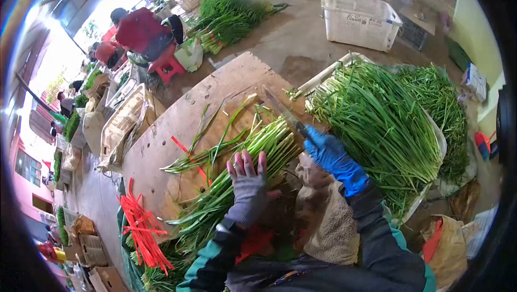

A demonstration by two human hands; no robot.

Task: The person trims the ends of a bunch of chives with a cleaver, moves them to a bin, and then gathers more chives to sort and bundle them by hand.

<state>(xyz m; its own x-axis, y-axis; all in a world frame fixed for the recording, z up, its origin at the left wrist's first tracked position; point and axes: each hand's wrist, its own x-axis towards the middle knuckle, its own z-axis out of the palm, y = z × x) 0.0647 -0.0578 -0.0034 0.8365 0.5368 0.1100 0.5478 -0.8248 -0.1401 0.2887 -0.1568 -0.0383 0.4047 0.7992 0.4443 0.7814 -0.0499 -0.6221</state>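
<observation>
My left hand (249, 190), in a grey glove with bare fingertips, lies flat with fingers spread on a bunch of long green stalks (273, 140), which look like garlic chives. The bunch rests slantwise on a worn wooden board (215, 88), pale stem ends toward the upper right. In a blue glove, my right hand (327, 152) grips a knife (284, 110) just beyond those stem ends. Its blade points up and left over the board. Loose leaves and a red strip (184, 145) lie left of the bunch.
Piled greens (377, 125) sit in a white tray at right. Red ties (141, 230) hang over the board's left edge. A white crate (360, 22) stands at the back right. Another person (141, 33) in red sits at the back left, beside heaped greens (229, 14).
</observation>
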